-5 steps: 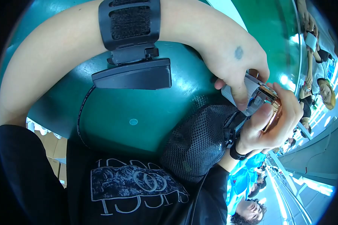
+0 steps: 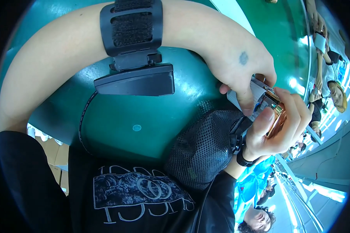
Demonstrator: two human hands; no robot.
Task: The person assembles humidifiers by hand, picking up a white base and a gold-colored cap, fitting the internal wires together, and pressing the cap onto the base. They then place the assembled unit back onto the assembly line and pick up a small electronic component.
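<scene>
Over the green table, both of my hands hold one small device: a pale grey casing [image 2: 257,90] with a shiny copper-coloured end part [image 2: 277,123]. My left hand [image 2: 246,66], its arm arching across the top of the view, pinches the grey casing between thumb and fingers. Closed around the copper end is my right hand [image 2: 279,126], thumb on the near side and fingers over the far side. Small parts, perhaps wires, show where the two sections meet. My fingers hide much of the device.
A black strap with a box-shaped unit [image 2: 136,79] sits on my left wrist, its cable hanging down. Black mesh [image 2: 202,149] covers part of my right forearm. The green table [image 2: 116,112] lies beneath. Other people [image 2: 336,95] are at the right, and cartons [image 2: 54,151] stand lower left.
Both hands and the device have shifted slightly left in the view. The right fingers have moved a little on the copper end; the grip of both hands continues.
</scene>
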